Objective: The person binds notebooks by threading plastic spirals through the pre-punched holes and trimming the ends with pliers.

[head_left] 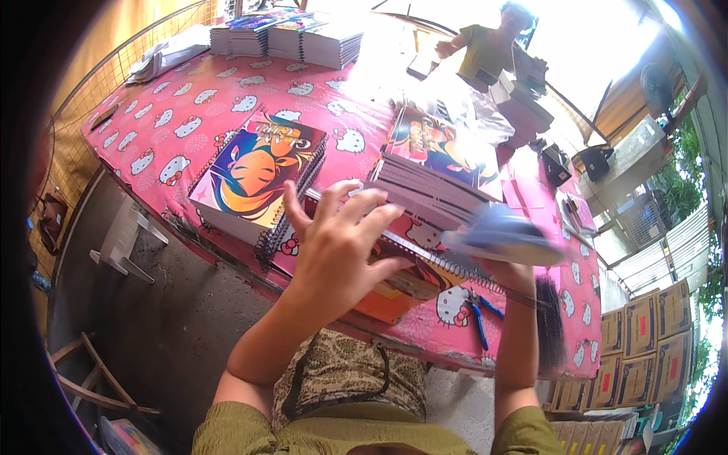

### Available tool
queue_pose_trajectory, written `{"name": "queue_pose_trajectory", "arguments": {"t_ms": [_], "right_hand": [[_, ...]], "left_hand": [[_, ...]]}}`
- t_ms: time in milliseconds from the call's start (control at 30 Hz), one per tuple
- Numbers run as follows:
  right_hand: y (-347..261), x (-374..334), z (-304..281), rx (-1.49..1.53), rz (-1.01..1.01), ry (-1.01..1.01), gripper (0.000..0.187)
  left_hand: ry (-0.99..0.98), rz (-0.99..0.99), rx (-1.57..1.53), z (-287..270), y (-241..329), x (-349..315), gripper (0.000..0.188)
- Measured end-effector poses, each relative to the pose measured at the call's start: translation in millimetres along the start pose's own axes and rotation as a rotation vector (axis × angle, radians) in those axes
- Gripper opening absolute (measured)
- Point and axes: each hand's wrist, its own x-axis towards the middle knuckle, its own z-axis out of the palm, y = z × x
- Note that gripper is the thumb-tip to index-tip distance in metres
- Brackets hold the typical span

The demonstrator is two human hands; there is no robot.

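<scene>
My left hand (334,239) reaches over the notebook (390,299) at the table's near edge, fingers on its far side and thumb on the near side. The notebook has an orange picture cover and a row of holes along its upper edge. A dark spiral coil (485,282) runs along that edge and sticks out to the right, past my right wrist. My right hand (509,274) is closed around a blue rounded tool (504,233); motion smears it, so its kind is unclear. Blue-handled pliers (479,320) lie just left of my right forearm.
Stacked notebooks (254,178) stand at left, another stack (436,167) beyond my hands. Loose black coils (549,322) lie at right on the pink tablecloth (178,125). More notebooks (288,39) stand far left. Another person (491,49) works across the table. Cardboard boxes (641,349) stand right.
</scene>
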Motion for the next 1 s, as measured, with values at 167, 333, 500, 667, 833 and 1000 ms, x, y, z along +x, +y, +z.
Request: {"name": "queue_pose_trajectory", "arguments": {"t_ms": [167,333,500,667,833,1000], "right_hand": [[-16.6,26.3,35.7,-0.277,-0.223,-0.207,0.025],[-37.8,28.0,58.2,0.574,-0.239,-0.403,0.031],[-16.8,32.9,44.0,0.337,-0.087,-0.165,0.034],[-28.9,47.2,68.9,-0.428,-0.011,-0.396,0.033],[-34.3,51.2,85.1,0.152,-0.321,-0.316,0.02],[-56.7,51.4,95.4,0.381,0.025,-0.246,0.027]], "left_hand": [[-0.005,-0.103,-0.287,12.7,-18.0,-12.2,0.033],[0.025,-0.102,-0.247,6.6,-13.4,-11.9,0.032],[0.095,-0.116,-0.295,9.9,-19.2,-11.2,0.035],[0.081,-0.126,-0.367,0.2,-29.7,-7.6,0.036],[0.124,-0.286,-0.522,3.5,-36.9,-16.5,0.044],[0.183,-0.305,-0.566,5.1,-44.3,-16.6,0.047]]}}
